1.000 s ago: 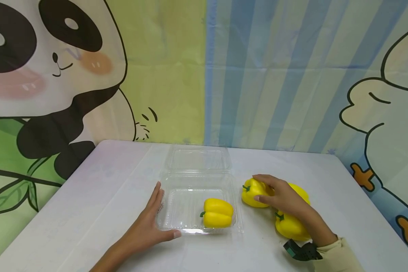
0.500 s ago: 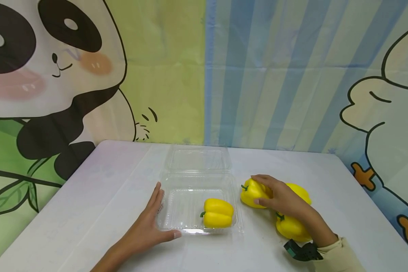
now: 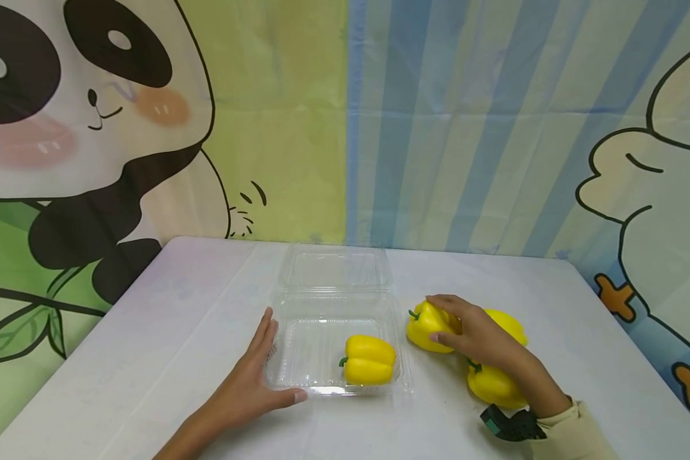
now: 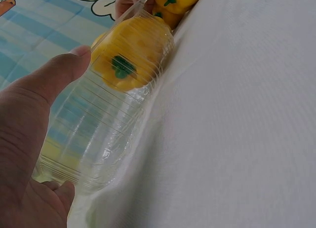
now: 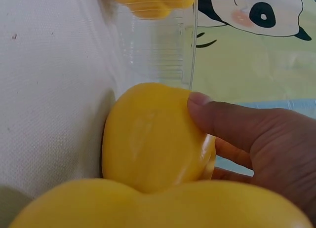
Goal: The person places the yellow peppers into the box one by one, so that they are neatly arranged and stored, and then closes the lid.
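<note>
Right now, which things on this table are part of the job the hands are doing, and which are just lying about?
In the job:
- clear plastic box, open, steadied by the left hand
- pepper in the box
- pepper gripped by the right hand

Lying about:
- two more peppers, one behind the right hand, one nearer the wrist
- white table
- panda backdrop

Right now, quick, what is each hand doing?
Left hand: open, fingers straight, resting against the clear box.
Right hand: gripping a yellow pepper beside the box.
</note>
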`<act>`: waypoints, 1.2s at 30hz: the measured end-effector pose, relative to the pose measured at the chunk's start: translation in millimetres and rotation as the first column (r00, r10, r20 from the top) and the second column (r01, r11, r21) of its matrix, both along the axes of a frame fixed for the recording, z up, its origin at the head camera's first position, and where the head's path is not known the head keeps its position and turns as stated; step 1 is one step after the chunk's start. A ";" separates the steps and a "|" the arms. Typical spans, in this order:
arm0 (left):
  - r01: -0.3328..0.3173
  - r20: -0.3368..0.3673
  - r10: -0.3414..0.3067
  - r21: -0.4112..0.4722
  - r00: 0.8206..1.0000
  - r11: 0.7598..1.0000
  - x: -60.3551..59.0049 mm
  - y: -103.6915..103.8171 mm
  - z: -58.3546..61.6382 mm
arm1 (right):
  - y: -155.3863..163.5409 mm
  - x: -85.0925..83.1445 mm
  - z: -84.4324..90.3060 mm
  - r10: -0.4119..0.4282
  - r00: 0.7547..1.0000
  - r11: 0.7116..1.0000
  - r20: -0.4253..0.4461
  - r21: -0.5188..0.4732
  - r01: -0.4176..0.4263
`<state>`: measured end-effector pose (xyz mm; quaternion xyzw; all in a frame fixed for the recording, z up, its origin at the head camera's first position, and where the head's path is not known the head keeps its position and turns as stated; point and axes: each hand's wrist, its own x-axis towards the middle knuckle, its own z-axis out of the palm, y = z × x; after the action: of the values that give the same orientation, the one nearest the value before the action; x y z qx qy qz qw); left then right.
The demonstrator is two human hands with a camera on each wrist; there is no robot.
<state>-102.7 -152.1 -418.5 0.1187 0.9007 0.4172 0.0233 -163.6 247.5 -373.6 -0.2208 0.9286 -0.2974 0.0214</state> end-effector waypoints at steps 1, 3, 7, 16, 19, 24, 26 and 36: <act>0.001 0.001 -0.001 0.001 1.000 1.000 0.3 0.0 0.2 | -0.3 0.2 0.2 -0.001 1.000 1.000 -0.010 -0.005 0.001; 0.002 0.004 -0.002 0.001 1.000 1.000 0.7 0.2 0.8 | -0.8 0.7 1.0 -0.006 0.999 1.000 -0.032 -0.015 0.005; -0.001 0.000 0.001 -0.005 1.000 1.000 0.6 0.5 1.3 | -1.9 2.1 3.9 -0.019 0.998 0.999 -0.064 -0.040 0.016; -0.016 0.006 0.016 -0.009 1.000 1.000 1.5 -1.4 1.2 | -3.7 2.7 9.5 -0.031 0.995 0.992 -0.097 -0.125 0.018; -0.016 0.008 0.016 -0.003 1.000 1.000 2.2 -2.5 1.1 | -5.3 2.9 10.0 -0.037 0.994 0.990 -0.101 -0.139 0.023; -0.016 -0.002 0.016 0.007 1.000 1.000 1.9 -3.5 0.8 | -7.9 2.9 10.8 -0.031 0.992 0.987 -0.122 -0.163 0.011; -0.016 -0.005 0.016 0.007 1.000 1.000 1.4 -3.5 0.5 | -8.6 2.8 11.1 -0.017 0.991 0.985 -0.136 -0.172 -0.006; -0.004 -0.009 0.003 -0.001 1.000 1.000 -0.6 0.1 -0.1 | -14.0 7.6 14.0 0.020 0.974 0.967 -0.224 -0.243 -0.076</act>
<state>-103.3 -152.0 -418.6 0.1191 0.9013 0.4162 0.0183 -155.9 233.5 -359.6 -0.2758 0.8747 -0.3851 -0.1023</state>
